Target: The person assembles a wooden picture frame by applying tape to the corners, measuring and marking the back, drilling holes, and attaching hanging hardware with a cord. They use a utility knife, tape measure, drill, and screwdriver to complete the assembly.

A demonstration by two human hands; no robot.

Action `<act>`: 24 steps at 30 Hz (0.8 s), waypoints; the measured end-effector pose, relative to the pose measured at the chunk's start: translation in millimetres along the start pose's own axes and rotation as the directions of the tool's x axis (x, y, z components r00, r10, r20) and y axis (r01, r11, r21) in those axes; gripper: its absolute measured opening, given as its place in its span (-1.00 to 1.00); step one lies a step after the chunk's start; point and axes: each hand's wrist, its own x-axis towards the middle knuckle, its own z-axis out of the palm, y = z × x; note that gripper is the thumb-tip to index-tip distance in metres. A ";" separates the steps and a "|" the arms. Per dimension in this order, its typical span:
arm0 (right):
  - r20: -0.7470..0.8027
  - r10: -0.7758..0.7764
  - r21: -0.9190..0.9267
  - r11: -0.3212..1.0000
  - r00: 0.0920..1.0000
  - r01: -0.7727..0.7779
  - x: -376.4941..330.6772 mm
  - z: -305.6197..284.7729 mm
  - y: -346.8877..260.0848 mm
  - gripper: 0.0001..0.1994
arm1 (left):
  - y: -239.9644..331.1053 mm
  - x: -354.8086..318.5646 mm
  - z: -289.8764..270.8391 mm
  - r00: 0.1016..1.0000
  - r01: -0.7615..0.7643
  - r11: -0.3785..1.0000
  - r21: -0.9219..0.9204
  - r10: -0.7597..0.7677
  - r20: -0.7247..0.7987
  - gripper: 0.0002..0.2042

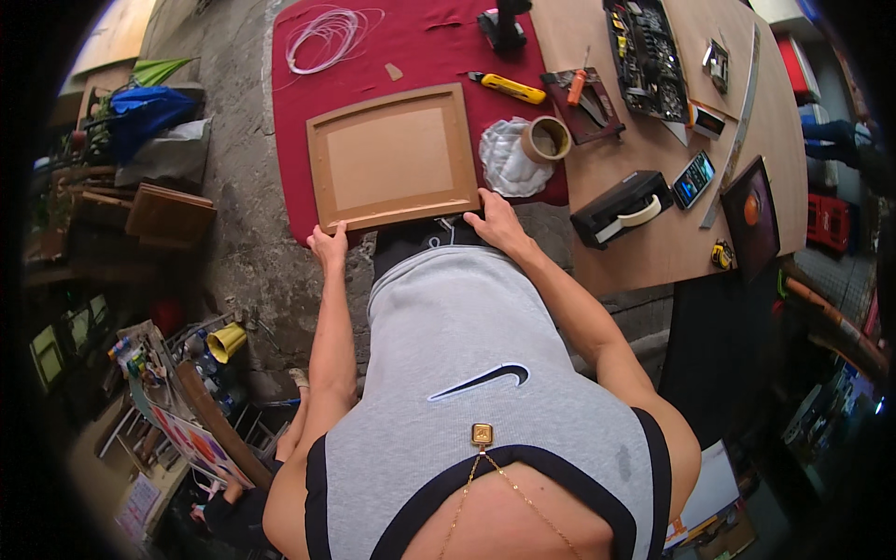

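Both hands grip our frame (393, 157) on the red cloth (420, 47): left hand (329, 245) at seven o'clock, right hand (494, 220) at five. Backing sits in; tape (546, 139) and knife (509, 88) lie untouched.

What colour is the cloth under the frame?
Dark red cloth, seen in the head view, under the brown frame.

Red cloth (439, 47) open far of the brown frame (393, 157), between the wire coil (322, 35) far left and the black tool (504, 26). Right of frame crowded: white rag (504, 161), tape roll (546, 139), yellow knife (509, 88) just beside. Bare wood table (653, 252) near right, past the tape dispenser (621, 207). Left hand (329, 247) and right hand (495, 222) block the frame's near edge
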 end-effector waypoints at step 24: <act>-0.374 0.229 0.313 0.943 0.899 -0.110 243.7 -129.7 -192.8 -0.38 | 241.7 207.3 -181.3 0.920 -0.328 0.702 -0.632 0.389 -0.046 -0.56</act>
